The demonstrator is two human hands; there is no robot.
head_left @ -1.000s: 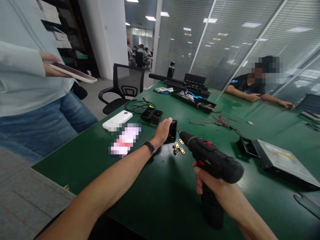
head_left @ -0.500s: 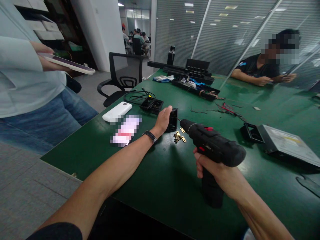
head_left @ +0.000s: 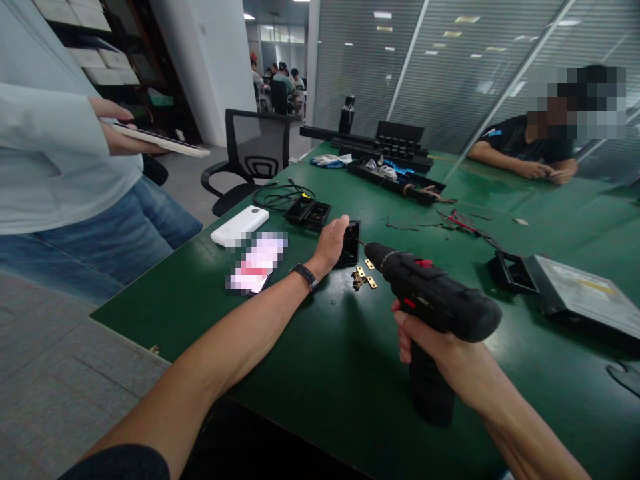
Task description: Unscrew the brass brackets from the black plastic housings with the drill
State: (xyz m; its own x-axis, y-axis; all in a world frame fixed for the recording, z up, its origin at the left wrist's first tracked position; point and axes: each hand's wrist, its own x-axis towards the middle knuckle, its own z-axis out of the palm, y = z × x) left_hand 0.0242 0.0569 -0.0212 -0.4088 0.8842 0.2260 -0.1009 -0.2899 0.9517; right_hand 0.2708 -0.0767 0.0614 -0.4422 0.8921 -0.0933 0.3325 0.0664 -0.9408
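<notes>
A small black open box (head_left: pixel 352 244) stands on the green table, its open side facing the drill. My left hand (head_left: pixel 330 247) is closed on the box from its left side; most of its fingers are hidden behind it. My right hand (head_left: pixel 425 337) grips the handle of a black cordless drill (head_left: pixel 440 293) with red details. The drill points left and its thin bit reaches to the box's opening; whether it touches anything inside cannot be made out. Several brass plates (head_left: pixel 371 282) and small dark screws lie on the table just below the box.
A phone (head_left: pixel 260 263), a white power bank (head_left: pixel 240 226), a cable and small black boxes (head_left: pixel 307 212) lie left. A metal-topped device (head_left: pixel 590 293) sits right. Behind are a black tray (head_left: pixel 395 177) and gloves. One person stands left with a phone; another sits at back right.
The whole view has shifted slightly. My hands, the drill and the box keep nearly the same places relative to each other. The seated person's hands have come together, lower down.
</notes>
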